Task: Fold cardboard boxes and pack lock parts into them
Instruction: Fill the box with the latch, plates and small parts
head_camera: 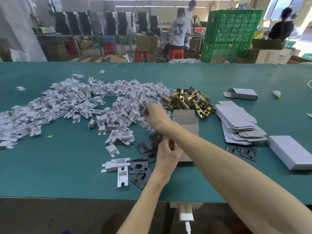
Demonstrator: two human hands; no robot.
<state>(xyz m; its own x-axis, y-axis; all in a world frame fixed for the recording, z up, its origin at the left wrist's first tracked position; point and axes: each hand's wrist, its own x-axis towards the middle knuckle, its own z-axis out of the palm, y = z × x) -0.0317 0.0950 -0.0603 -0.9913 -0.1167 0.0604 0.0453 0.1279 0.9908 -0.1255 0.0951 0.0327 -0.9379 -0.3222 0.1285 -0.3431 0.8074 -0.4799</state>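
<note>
An open cardboard box [189, 127] lies in the middle of the green table [67, 174], its far flap standing up. My left hand [166, 154] grips the box's near end, and something dark shows between its fingers. My right arm crosses over the box. My right hand [156, 115] is at the edge of a heap of small clear bags [152, 95], fingers curled down round one of them. A pile of brass latches [185, 100] lies just beyond the box. Black strike plates [140, 173] lie left of my left hand.
A wide heap of white plastic inserts [67, 105] covers the table's left. On the right are a stack of flat box blanks [239, 124], more black plates [243, 152], a closed white box [290, 152] and a folded box [241, 94]. People work at benches behind.
</note>
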